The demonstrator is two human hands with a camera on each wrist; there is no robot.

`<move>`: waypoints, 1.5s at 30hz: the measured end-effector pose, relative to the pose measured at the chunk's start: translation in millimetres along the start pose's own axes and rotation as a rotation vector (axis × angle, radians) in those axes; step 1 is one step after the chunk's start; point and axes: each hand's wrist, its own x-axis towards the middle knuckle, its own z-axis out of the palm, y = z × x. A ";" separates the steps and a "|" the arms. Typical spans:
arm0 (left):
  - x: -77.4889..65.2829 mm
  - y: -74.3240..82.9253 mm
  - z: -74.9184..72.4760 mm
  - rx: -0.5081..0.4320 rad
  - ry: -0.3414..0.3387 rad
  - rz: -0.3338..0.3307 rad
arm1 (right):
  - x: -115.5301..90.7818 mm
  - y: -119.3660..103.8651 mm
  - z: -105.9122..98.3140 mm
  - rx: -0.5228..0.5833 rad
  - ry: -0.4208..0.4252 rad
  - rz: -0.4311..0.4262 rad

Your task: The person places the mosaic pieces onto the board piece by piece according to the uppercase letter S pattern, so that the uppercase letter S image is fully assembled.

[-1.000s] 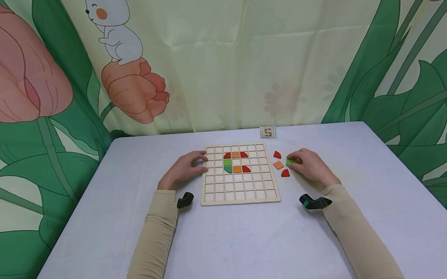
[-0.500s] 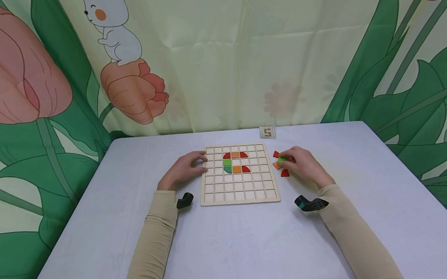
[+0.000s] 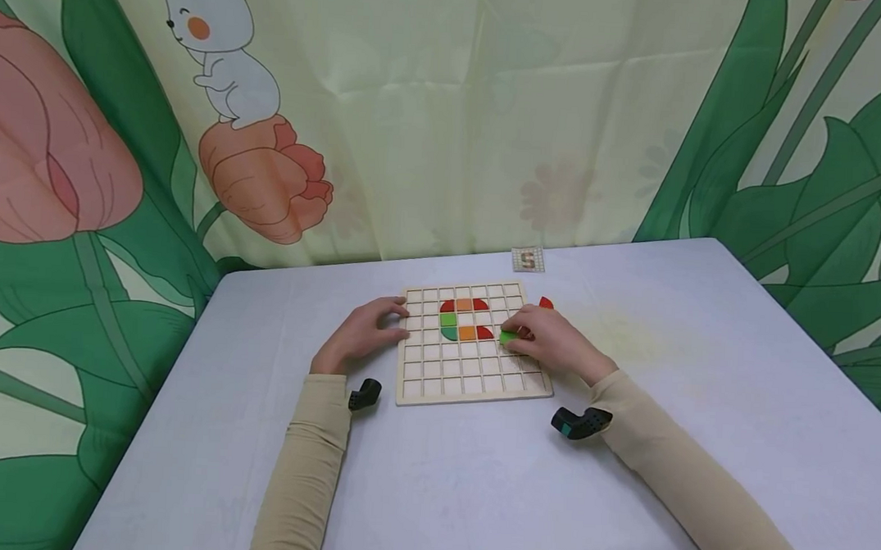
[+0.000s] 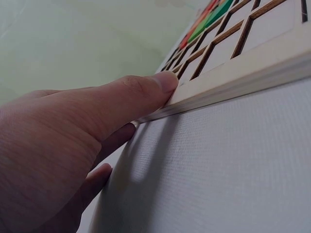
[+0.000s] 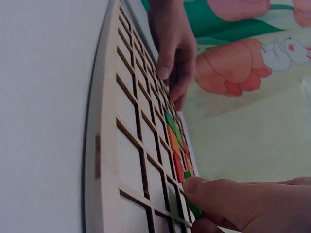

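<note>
A square wooden grid board (image 3: 474, 402) lies on the table. Several red, orange and green tiles (image 3: 467, 334) fill cells in its upper middle, forming a C-like shape. My right hand (image 3: 559, 343) pinches a green tile (image 3: 507, 337) between thumb and fingers, over the right part of the board beside a red quarter-circle tile (image 3: 485, 333). In the right wrist view the held green tile (image 5: 194, 206) is close over the grid, partly covered by the thumb. My left hand (image 3: 360, 330) rests at the board's left edge, its thumb (image 4: 141, 92) touching the rim.
A small patterned card (image 3: 528, 260) lies behind the board, close to the curtain. One loose red tile (image 3: 546, 303) shows to the right of the board; the right hand hides the area below it. A printed curtain (image 3: 432, 127) hangs along the table's far edge.
My right hand has carried the green tile leftward from beside the loose tiles to over the board. The left hand has stayed at the board's left edge.
</note>
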 end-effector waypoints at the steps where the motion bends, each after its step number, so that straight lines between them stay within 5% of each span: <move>1: 0.1 -0.2 0.1 -0.002 0.001 0.000 | 1.2 -2.6 2.4 -0.017 -0.006 -0.024; 8: 1.6 -1.9 0.8 0.003 0.002 -0.011 | 5.7 -16.3 10.9 -0.091 -0.011 -0.099; 45: 0.9 -2.5 0.7 -0.009 0.002 -0.006 | 7.7 -20.5 18.8 -0.069 -0.011 -0.084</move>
